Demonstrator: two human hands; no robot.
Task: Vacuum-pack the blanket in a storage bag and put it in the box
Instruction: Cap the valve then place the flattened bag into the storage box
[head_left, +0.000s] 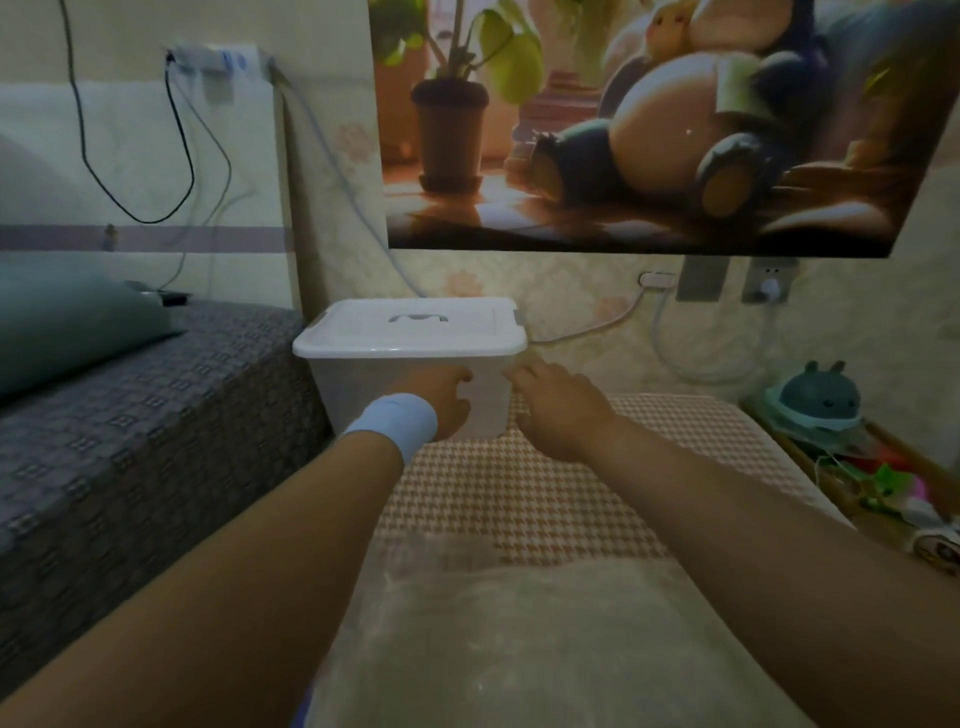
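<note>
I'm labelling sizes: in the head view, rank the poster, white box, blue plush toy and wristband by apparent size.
1. poster
2. box
3. plush toy and wristband: they look alike, and the wristband is nearer the camera, so no ranking.

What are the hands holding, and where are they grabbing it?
The white storage box. The left hand is against its front wall; the right hand curls its fingers at the right corner, just under the lid. Left fingers are hidden.
</note>
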